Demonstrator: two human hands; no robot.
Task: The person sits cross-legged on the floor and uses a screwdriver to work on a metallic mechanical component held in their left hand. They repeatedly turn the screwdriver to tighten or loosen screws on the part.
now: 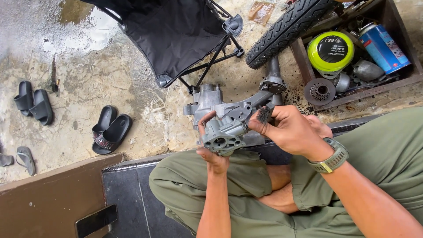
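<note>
Left hand [214, 152] is closed around the underside of a small grey metal casting [225, 132], held above the lap. Right hand [288, 130] pinches a dark, greasy wad [264, 115] at its upper edge (material unclear). Judged step: cleaning the casting; next calls for a steady hold while wiping. Beyond: engine case [211, 101], tyre [286, 28], wooden parts crate [304, 61].
</note>
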